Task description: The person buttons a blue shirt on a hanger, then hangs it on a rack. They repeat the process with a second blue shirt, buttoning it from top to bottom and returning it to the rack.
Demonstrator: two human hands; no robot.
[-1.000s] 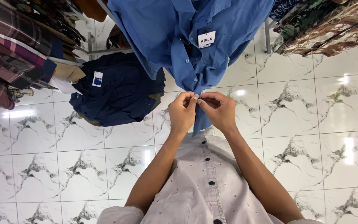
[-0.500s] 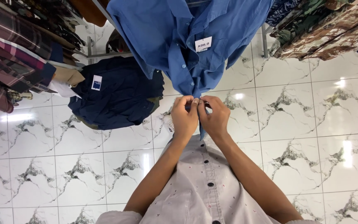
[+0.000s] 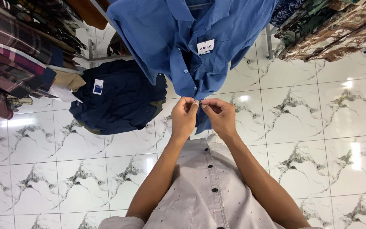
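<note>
A medium-blue button-up shirt (image 3: 183,46) hangs in front of me, with a white tag (image 3: 205,46) near its placket. My left hand (image 3: 184,117) and my right hand (image 3: 219,116) meet at the shirt's lower front edge, each pinching the fabric between thumb and fingers at the button line. The fingertips nearly touch each other. Below my forearms I see my own light grey dotted shirt with dark buttons (image 3: 200,191).
A dark navy garment (image 3: 119,99) with a small label lies heaped on the white marble-pattern tile floor (image 3: 318,140) at the left. Plaid shirts (image 3: 9,55) hang at the far left, patterned garments (image 3: 331,29) at the upper right, beside metal rack legs (image 3: 268,42).
Both hands stay together on the blue shirt's placket; they have shifted slightly along the lower front edge and the view has moved a little.
</note>
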